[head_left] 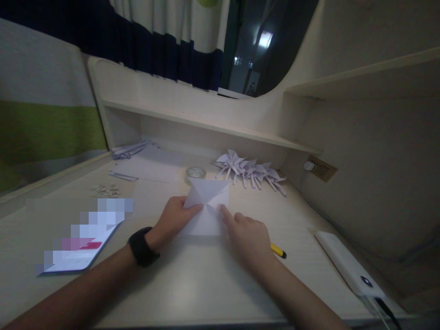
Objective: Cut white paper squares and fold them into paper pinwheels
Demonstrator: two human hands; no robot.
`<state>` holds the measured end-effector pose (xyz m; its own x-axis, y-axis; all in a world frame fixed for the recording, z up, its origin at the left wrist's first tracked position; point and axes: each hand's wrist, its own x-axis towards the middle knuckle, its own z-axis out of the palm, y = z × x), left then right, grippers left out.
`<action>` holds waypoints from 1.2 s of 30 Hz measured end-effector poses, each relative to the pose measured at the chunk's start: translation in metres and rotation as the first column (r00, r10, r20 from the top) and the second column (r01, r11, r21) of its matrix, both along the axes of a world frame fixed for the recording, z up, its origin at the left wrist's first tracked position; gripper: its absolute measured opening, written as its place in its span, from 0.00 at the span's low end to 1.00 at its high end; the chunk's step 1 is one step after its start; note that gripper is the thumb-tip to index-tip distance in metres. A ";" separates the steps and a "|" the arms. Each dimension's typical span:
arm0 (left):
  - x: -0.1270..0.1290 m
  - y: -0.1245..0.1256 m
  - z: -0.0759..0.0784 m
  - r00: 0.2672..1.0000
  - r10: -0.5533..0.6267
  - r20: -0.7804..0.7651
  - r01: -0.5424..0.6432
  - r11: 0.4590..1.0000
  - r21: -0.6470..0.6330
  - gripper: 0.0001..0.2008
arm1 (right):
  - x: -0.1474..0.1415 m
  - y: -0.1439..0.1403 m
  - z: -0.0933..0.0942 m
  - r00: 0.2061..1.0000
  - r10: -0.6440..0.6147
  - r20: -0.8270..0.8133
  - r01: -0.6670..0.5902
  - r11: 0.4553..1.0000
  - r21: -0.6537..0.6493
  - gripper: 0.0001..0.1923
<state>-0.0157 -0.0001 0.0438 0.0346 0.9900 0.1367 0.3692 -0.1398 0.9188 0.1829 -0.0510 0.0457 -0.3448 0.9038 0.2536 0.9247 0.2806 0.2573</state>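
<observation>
Centrally, over the bench (178, 288), the left hand (173, 217) grips a creased white paper square (208, 223) between thumb and fingers. The right hand (250, 236) touches its right side; whether those fingers grip it, I cannot tell.

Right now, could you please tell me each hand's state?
Left hand: closed, holding the white paper.
Right hand: touching the paper; whether its grip is closed cannot be told.

I face a shelf (206, 126) along my desk's (182, 284) far edge, below a curtain (172, 20) and dark window (275, 59). A socket (323, 170) sits on the wall (378, 151) by the far right corner.
</observation>
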 end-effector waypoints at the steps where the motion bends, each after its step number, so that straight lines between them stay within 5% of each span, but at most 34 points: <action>1: 0.000 0.000 0.000 1.000 -0.003 0.011 0.003 1.000 -0.003 0.16 | 0.000 0.000 0.000 1.000 -0.001 0.002 0.001 1.000 -0.002 0.27; 25: 0.000 -0.002 0.000 0.987 -0.004 -0.161 0.024 0.992 0.123 0.14 | -0.002 -0.002 0.001 0.998 0.027 0.059 -0.027 1.000 0.007 0.27; 32: 0.004 -0.008 -0.001 0.952 0.072 -0.297 0.008 0.965 0.261 0.16 | -0.006 0.003 0.002 0.991 -0.012 -0.135 -0.001 0.995 -0.102 0.24; 36: 0.005 -0.012 -0.002 0.947 0.074 -0.313 0.048 0.930 0.364 0.15 | -0.007 0.001 0.011 0.866 0.079 -0.494 -0.183 0.969 -0.167 0.20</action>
